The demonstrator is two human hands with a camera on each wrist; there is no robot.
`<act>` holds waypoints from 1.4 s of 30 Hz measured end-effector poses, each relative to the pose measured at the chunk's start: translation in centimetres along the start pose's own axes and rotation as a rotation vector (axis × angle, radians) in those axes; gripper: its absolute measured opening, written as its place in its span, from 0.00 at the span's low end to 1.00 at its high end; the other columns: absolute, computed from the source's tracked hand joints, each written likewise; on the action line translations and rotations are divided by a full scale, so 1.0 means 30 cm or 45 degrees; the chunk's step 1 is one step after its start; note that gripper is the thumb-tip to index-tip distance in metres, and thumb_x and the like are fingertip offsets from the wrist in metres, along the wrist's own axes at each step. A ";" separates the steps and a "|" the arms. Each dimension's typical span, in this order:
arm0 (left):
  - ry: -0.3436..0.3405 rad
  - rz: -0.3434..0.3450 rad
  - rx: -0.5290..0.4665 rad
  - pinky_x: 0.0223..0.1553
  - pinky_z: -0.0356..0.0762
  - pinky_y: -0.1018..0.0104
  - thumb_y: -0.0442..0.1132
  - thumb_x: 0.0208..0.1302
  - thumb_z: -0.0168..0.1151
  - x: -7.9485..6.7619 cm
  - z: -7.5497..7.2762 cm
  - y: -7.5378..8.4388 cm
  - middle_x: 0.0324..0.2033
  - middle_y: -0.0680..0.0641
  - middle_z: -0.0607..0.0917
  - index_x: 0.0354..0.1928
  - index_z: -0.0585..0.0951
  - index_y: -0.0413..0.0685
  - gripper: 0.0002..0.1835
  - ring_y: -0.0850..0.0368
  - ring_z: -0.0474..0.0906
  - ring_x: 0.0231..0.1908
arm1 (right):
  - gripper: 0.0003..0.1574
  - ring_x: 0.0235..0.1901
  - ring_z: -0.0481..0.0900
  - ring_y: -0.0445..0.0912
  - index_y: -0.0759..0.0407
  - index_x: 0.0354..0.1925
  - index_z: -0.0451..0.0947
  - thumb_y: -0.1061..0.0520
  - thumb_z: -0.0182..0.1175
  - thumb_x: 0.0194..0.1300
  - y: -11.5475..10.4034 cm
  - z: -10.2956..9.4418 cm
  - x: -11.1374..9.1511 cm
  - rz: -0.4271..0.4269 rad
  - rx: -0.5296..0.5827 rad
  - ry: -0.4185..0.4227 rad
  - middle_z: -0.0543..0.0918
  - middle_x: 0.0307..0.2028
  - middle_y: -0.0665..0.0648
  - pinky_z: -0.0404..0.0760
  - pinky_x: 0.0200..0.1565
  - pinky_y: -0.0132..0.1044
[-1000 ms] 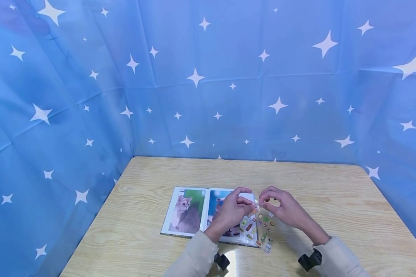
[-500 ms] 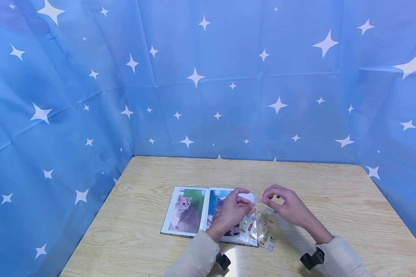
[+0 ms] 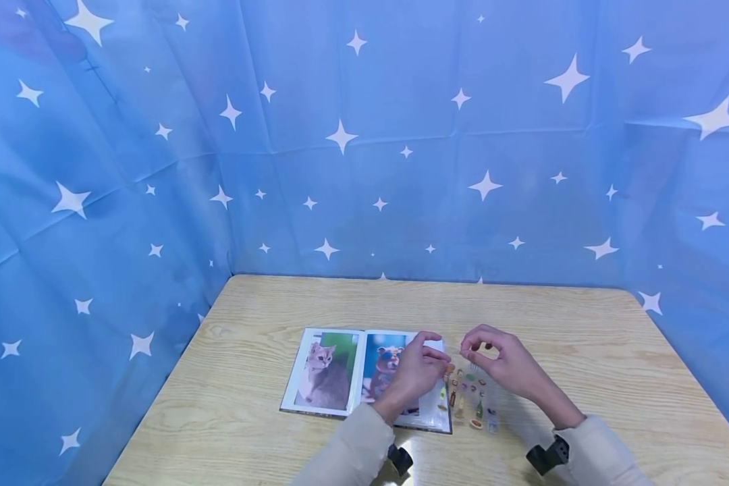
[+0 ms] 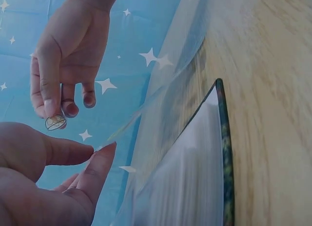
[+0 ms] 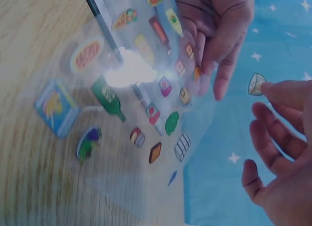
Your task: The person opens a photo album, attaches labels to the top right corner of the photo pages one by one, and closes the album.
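My left hand (image 3: 418, 370) pinches the edge of a clear sticker sheet (image 5: 109, 97) between thumb and finger, above the right page of an open photo album (image 3: 354, 405). Small food and bottle pictures cover the sheet, which sags toward the table. To the right, my right hand (image 3: 504, 361) pinches a small, pale, dark-outlined sticker (image 5: 256, 84) between thumb and forefinger. That sticker is apart from the sheet in both wrist views. A cat photo (image 3: 325, 371) fills the album's left page; my left hand partly hides another animal photo (image 3: 378, 378) on the right page.
The wood-grain table (image 3: 249, 364) extends around the album. A blue curtain (image 3: 425, 175) with white stars hangs behind and at the sides. Black wrist cameras (image 3: 547, 455) sit at the sleeve cuffs. Glare hides part of the sheet in the right wrist view.
My right hand has drawn a little to the right, away from the left fingers. My left hand has shifted slightly right, and the sticker sheet has swung right with it, uncovering more of the album page.
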State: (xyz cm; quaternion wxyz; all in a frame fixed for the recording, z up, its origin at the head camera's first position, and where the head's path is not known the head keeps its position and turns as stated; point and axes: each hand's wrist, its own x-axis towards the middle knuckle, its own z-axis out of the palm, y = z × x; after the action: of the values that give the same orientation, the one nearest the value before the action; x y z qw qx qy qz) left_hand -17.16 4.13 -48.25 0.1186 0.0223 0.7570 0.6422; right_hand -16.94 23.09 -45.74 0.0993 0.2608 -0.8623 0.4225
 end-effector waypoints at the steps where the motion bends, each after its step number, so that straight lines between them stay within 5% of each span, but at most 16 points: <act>1: -0.001 -0.008 0.003 0.37 0.83 0.65 0.26 0.60 0.64 0.000 0.004 0.000 0.34 0.52 0.85 0.59 0.74 0.50 0.25 0.60 0.83 0.34 | 0.17 0.36 0.76 0.39 0.42 0.34 0.79 0.66 0.66 0.62 0.001 0.001 -0.001 -0.004 0.006 0.001 0.83 0.37 0.46 0.74 0.30 0.33; 13: -0.044 0.058 0.022 0.35 0.81 0.70 0.25 0.58 0.64 0.003 0.045 -0.017 0.35 0.50 0.86 0.58 0.75 0.45 0.24 0.60 0.84 0.36 | 0.15 0.35 0.77 0.38 0.45 0.34 0.80 0.68 0.66 0.62 0.007 0.004 -0.002 -0.026 -0.020 0.015 0.82 0.35 0.45 0.77 0.35 0.34; 28: -0.169 0.070 0.134 0.48 0.81 0.71 0.25 0.58 0.61 -0.002 0.053 -0.028 0.48 0.47 0.85 0.69 0.68 0.45 0.35 0.57 0.84 0.49 | 0.18 0.35 0.76 0.39 0.46 0.33 0.79 0.71 0.64 0.61 -0.009 0.005 -0.005 0.014 -0.028 0.024 0.83 0.33 0.49 0.76 0.34 0.35; 42: -0.275 -0.007 0.330 0.61 0.74 0.61 0.41 0.63 0.63 -0.024 0.042 -0.012 0.63 0.49 0.78 0.73 0.65 0.59 0.36 0.56 0.76 0.61 | 0.12 0.35 0.76 0.38 0.45 0.34 0.81 0.64 0.64 0.65 0.030 0.009 -0.009 0.046 0.019 0.000 0.82 0.34 0.43 0.74 0.31 0.36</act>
State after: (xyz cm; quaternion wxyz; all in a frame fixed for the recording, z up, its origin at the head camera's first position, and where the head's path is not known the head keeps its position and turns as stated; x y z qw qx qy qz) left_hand -16.16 5.14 -48.67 0.1971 0.1042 0.8163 0.5328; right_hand -17.19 23.43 -46.64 0.0897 0.2458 -0.8636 0.4309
